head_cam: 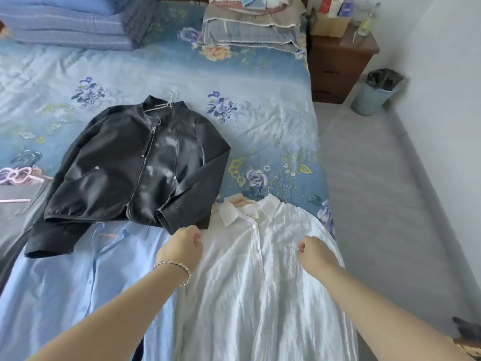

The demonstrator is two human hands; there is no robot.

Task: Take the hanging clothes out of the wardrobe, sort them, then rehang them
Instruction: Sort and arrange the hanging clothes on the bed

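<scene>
Head view looks down across a bed point(260, 82) covered with a blue floral sheet, used as the sorting surface. Three garments lie flat on it, each with a hanger in the neck, which I judge keeps them ready to rehang.

The white shirt point(260, 269) lies nearest the bed's right edge, collar away from the person, with a dark hook point(256, 196) poking out above the collar. The left hand point(182, 246), with a bracelet point(174, 267) on its wrist, has its fingers curled down onto the shirt at one shoulder. The right hand point(315, 252) does the same at the other. Both seem to pinch the thin cloth, probably to pull the shirt square and smooth beside its neighbour.

The blue shirt point(86, 269) lies touching the white one on its left, front up. The two light shirts side by side look like one group. The black jacket point(135, 165) sits further up the bed on a wire hanger point(169, 99), its hem and one sleeve overlapping the blue shirt's collar — a heavier piece kept apart, I judge.

At the far left edge lie pink hangers point(18, 175) on a grey garment point(15, 204). Folded quilts point(65, 22) and a folded blanket point(250, 24) are stacked at the head of the bed. A nightstand point(338, 63) and a bin point(374, 95) stand on the floor to the right. No wardrobe is visible, so rehanging is not yet begun.
</scene>
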